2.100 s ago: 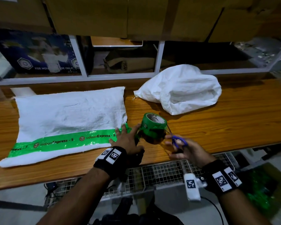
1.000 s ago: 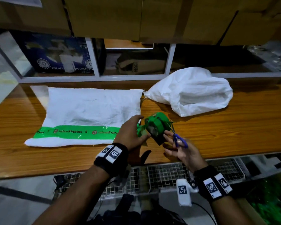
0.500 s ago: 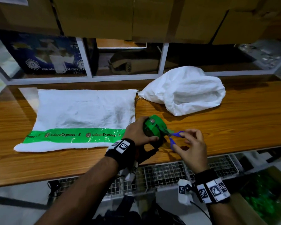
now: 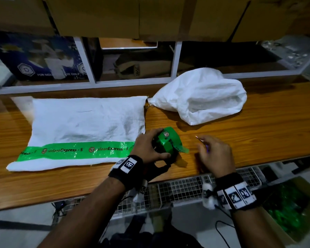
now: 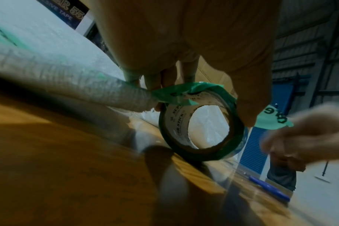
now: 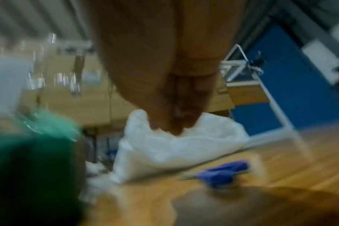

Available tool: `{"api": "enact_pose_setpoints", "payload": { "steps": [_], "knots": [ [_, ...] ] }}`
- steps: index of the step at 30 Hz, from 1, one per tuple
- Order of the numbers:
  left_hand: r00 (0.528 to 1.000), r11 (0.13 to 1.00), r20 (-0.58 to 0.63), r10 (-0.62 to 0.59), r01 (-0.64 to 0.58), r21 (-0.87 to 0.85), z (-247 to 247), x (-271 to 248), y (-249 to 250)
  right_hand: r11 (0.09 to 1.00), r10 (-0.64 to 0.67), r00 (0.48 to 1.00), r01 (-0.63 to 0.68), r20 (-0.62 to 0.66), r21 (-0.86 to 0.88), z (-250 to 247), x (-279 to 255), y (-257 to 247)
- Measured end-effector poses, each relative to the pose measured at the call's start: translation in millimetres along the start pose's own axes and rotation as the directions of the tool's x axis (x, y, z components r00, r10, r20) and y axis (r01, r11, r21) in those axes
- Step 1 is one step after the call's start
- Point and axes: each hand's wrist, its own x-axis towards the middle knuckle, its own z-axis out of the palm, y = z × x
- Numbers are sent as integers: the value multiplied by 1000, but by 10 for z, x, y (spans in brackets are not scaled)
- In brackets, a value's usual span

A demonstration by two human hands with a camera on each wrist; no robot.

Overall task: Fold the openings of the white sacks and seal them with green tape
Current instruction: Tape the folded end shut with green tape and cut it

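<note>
Now that the scissors [image 6: 222,172] have been drawn away from the tape, the cutting step appears to be over. Half a second ago the blades were held at the stretch between roll and sack; at present they are seen low by the table [image 4: 258,133], under the right hand [image 4: 216,154], and appear to have been laid down. That hand is held just above the wood with its fingers loosely bent and nothing visibly gripped, though both wrist views are blurred there.

The roll [image 4: 166,142] is stood on edge at the right end of the flat sack [image 4: 86,120] and is clamped by the left hand [image 4: 150,147], fingers over the top and thumb on the near side. A short loose tail [image 4: 183,150] is left sticking out to the right of the roll. In the left wrist view green tape at the sack's corner is seen touching the roll, so it cannot be told whether the cut is complete.

The strip [image 4: 75,150] is laid along the folded opening of the flat sack, so this sack can be judged sealed or nearly so. The second sack [image 4: 204,95] is left crumpled at the back right, untaped; its opening has yet to be folded.
</note>
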Motion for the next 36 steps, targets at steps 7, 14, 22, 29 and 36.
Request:
{"api": "enact_pose_setpoints", "payload": {
  "steps": [7, 14, 22, 29, 36],
  "knots": [
    [1000, 1000, -18, 14, -14, 11, 10, -21, 15, 963, -231, 959, 249, -165, 103, 354, -145, -380],
    [1000, 1000, -23, 13, -13, 23, -6, -60, 94, 956, 9, 991, 30, -131, 293, 431, -43, -285],
    [999, 999, -10, -46, 46, -15, -48, -69, 141, 816, 268, 958, -171, -100, 552, 232, -76, 41],
    [999, 999, -16, -52, 52, 7, -28, -90, 155, 923, -357, 934, 353, -1, -154, 375, -591, 482],
    [999, 999, -6, -32, 32, 17, -23, -69, 121, 862, -470, 870, 489, 149, -132, 390, -805, 697]
  ]
}}
